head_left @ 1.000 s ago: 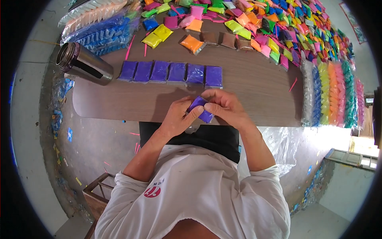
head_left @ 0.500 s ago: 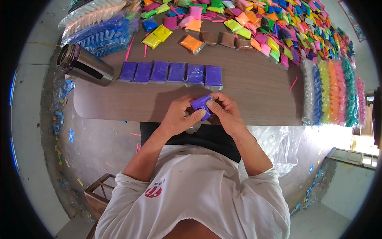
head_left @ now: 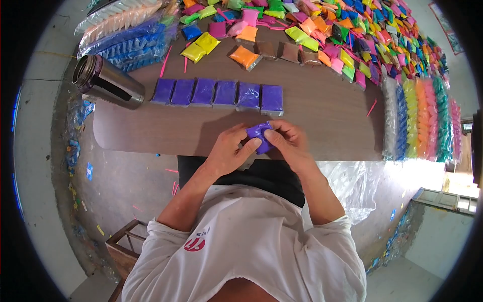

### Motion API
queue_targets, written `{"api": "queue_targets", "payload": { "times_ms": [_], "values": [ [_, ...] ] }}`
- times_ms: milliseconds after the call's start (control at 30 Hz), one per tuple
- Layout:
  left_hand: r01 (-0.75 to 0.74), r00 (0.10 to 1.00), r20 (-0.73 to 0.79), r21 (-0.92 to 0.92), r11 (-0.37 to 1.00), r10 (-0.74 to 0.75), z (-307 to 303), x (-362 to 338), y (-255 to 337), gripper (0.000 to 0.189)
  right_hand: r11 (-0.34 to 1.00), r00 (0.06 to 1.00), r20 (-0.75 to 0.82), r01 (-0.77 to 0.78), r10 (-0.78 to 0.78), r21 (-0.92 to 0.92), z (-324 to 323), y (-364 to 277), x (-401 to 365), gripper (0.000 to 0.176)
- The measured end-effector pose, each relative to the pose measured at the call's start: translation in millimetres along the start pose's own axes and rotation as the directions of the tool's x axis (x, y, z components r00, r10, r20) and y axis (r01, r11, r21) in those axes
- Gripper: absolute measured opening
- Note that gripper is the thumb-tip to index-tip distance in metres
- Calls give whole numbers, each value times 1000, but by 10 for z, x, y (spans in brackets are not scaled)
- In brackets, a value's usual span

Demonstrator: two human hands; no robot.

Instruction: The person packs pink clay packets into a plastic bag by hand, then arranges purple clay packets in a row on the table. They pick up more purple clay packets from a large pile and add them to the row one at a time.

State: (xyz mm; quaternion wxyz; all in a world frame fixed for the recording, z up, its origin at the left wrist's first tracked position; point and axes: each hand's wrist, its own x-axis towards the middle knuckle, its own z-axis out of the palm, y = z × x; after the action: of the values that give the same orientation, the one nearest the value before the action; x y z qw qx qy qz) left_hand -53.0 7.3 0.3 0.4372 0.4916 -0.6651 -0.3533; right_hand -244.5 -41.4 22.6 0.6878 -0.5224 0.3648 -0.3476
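Note:
Between my two hands is a small purple packet (head_left: 260, 137), held just above the table's front edge. My left hand (head_left: 229, 149) grips its left side, the thumb pressing the lower part. My right hand (head_left: 289, 142) pinches the right side with its thumb on the front face. The fingers behind the packet are partly hidden. Beyond my hands, several flat purple packets (head_left: 225, 93) in clear wrapping lie side by side in a row.
A steel flask (head_left: 113, 83) stands at the table's left end. Loose colourful packets (head_left: 347, 35) heap across the back, with an orange packet (head_left: 245, 58) nearer. Long strips of bagged packets (head_left: 421, 118) lie at right, and blue strips (head_left: 133, 48) at back left. The wooden table (head_left: 166, 128) ends before my lap.
My hands stay on the purple packet, which has shifted slightly right and down. My thumbs have moved a little on it. The row of packets is unchanged.

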Motion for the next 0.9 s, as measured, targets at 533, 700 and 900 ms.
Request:
{"api": "queue_targets", "payload": {
  "times_ms": [533, 700, 900],
  "values": [
    [70, 996, -46, -33, 997, -72, 60, -16, 53, 18, 660, 854, -364, -33, -371, -751, -877, -54, 607, 23],
    [24, 998, -60, 15, 1000, -23, 63, -14, 42, 15, 541, 787, -317, 24, -529, -841, -755, -93, 514, 20],
    [37, 997, -64, 38, 999, -35, 95, 10, 67, 12, 422, 822, -247, -8, -513, -906, -681, -27, 433, 17]
  ]
}}
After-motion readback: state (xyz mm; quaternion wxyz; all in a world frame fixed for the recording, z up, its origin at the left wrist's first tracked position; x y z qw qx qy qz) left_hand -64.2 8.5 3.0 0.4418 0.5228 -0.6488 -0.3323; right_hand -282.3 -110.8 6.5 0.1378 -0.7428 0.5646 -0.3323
